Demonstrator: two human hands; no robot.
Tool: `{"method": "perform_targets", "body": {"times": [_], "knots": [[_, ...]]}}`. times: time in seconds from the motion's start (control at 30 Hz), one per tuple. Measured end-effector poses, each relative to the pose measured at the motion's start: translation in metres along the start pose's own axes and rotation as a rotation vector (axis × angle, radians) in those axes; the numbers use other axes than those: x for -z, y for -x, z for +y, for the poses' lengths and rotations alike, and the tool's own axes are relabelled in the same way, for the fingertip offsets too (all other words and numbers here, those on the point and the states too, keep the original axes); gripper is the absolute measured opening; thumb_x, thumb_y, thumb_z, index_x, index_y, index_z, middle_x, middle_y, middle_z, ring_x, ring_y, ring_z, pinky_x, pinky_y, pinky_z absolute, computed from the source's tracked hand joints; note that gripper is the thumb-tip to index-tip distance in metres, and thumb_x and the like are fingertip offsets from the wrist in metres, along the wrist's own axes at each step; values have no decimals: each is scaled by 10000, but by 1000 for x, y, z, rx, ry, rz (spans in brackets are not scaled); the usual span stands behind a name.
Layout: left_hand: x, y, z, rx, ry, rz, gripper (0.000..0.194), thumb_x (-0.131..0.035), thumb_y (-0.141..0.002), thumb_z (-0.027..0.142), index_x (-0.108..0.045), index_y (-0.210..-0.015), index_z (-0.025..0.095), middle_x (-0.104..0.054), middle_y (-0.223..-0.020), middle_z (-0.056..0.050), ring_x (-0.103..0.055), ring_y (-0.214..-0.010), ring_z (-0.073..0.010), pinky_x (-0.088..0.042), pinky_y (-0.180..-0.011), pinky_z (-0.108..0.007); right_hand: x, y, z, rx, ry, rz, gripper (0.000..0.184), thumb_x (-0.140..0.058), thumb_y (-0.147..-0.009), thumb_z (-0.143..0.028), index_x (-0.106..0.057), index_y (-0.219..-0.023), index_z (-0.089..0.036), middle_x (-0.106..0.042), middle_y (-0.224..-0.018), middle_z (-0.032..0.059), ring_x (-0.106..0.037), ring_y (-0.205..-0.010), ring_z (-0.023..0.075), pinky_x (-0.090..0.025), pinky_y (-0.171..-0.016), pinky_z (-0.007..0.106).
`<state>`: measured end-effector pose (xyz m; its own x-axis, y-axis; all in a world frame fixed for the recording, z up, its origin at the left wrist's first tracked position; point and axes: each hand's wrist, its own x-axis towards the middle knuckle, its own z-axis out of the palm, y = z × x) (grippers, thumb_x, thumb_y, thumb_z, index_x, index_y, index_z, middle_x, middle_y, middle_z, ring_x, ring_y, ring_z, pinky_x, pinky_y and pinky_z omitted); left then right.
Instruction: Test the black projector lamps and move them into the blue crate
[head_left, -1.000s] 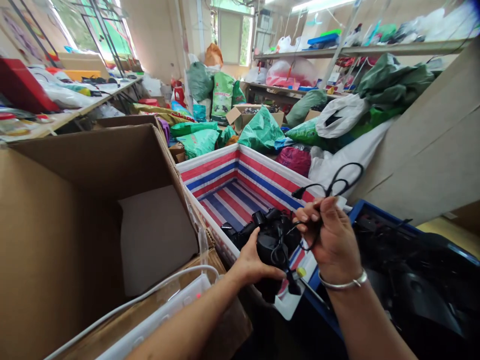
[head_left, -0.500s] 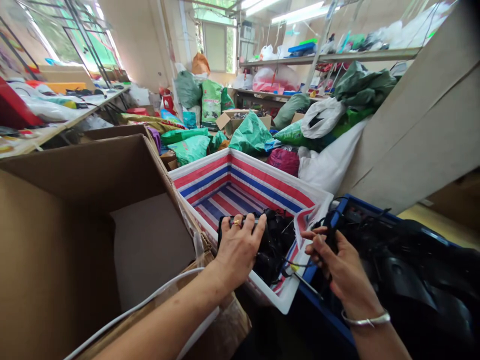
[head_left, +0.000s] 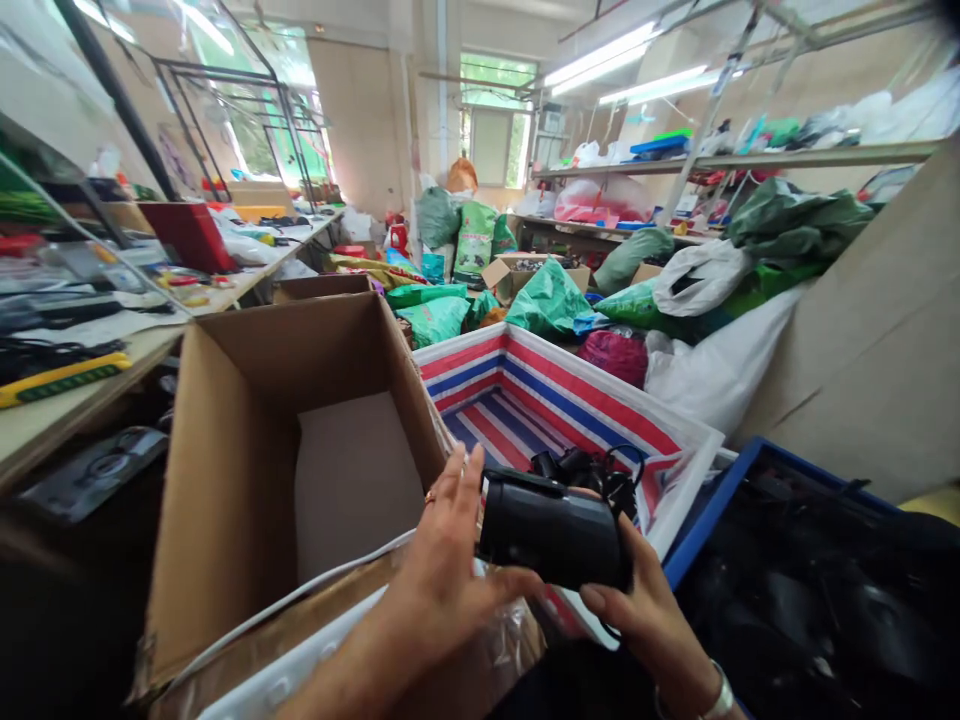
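Note:
A black cylindrical device (head_left: 551,530) with a matte body lies across my two hands, just above the near corner of a striped bin. My left hand (head_left: 442,570) has its fingers spread and its thumb under the device's left end. My right hand (head_left: 637,610) supports it from below on the right. A tangle of black cables (head_left: 589,472) sits behind it, and I cannot tell if they are attached. The striped red, white and blue bin (head_left: 555,385) lies ahead, and an open cardboard box (head_left: 247,400) stands left of my left hand.
A blue crate (head_left: 757,500) of black items stands at the right. A white cord (head_left: 300,585) runs along the box's front edge. A workbench (head_left: 82,390) holding tools runs along the left, and green sacks (head_left: 547,300) are heaped behind the bin.
The device has turned to show its long cylindrical side and sits higher, nearer the box. My right hand has let go of the cable and moved under the device. The view has swung left.

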<state>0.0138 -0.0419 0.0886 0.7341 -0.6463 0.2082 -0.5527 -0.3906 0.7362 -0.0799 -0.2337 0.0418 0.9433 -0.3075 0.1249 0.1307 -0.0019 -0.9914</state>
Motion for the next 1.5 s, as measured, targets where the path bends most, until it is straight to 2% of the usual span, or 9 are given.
{"method": "perform_targets", "body": {"times": [0.1, 0.23, 0.43, 0.63, 0.9, 1.17, 1.27, 1.37, 1.5], "knots": [[25, 13, -6, 203, 307, -146, 736, -669, -750, 399, -309, -1358, 193, -632, -1125, -100, -595, -991, -277, -476, -825, -385, -14, 5, -8, 16, 127, -48, 733, -775, -606, -346, -431, -1246, -253, -621, -1208, 80, -601, -1090, 256, -488, -928, 348], [37, 33, -14, 299, 236, -65, 527, -686, -706, 300, -438, -1154, 179, -655, -858, -17, -594, -782, -215, -443, -677, -303, -40, 7, -22, 126, 394, -46, 690, -760, -625, -310, -426, -1226, -253, -658, -1117, 60, -642, -1000, 235, -529, -860, 319], [41, 55, -26, 281, 406, -89, 379, -608, -726, 221, -406, -1046, 195, -652, -927, -35, -609, -811, -192, -444, -689, -278, -58, 6, -24, 174, 455, -135, 627, -741, -642, -332, -456, -1194, -245, -684, -1084, 41, -664, -964, 220, -546, -828, 280], [35, 68, -25, 301, 200, 120, 134, -493, -832, 253, -440, -951, 222, -643, -707, 4, -609, -662, -199, -375, -601, -273, -75, 7, -14, 260, 731, 43, 676, -722, -616, -352, -442, -1215, -212, -707, -988, 57, -688, -874, 239, -575, -746, 308], [28, 71, -30, 343, 210, 172, 301, -487, -790, 207, -469, -1090, 192, -687, -780, -28, -632, -709, -226, -405, -657, -300, -107, 6, 3, 217, 855, 195, 648, -681, -628, -422, -456, -1181, -170, -675, -964, 108, -672, -872, 283, -553, -770, 408], [49, 86, -40, 427, 287, 98, 250, -549, -752, 268, -555, -988, 188, -690, -798, -22, -617, -734, -205, -422, -663, -293, -31, -10, -8, -134, 292, -577, 571, -749, -638, -415, -612, -1156, -218, -657, -1147, 76, -620, -1038, 252, -488, -890, 372], [51, 93, -47, 440, 378, 86, 202, -550, -754, 278, -556, -935, 188, -652, -719, 5, -592, -669, -171, -417, -605, -264, -3, -20, -1, -205, 502, -371, 279, -669, -730, -387, -685, -908, -173, -706, -848, 56, -654, -787, 203, -517, -737, 348], [47, 96, -49, 429, 436, 71, 207, -564, -742, 256, -553, -933, 177, -614, -685, 15, -555, -619, -142, -413, -574, -251, -9, -30, 21, -102, 601, -124, 367, -655, -693, -258, -630, -1046, -160, -673, -894, 41, -590, -630, 129, -503, -645, 301], [46, 97, -47, 455, 595, 64, 260, -615, -729, 270, -522, -950, 169, -582, -662, 30, -521, -586, -122, -422, -549, -245, -35, -41, 56, -70, 557, -205, 527, -670, -607, -190, -630, -1132, -182, -631, -962, 40, -519, -555, 80, -484, -581, 263]]}}
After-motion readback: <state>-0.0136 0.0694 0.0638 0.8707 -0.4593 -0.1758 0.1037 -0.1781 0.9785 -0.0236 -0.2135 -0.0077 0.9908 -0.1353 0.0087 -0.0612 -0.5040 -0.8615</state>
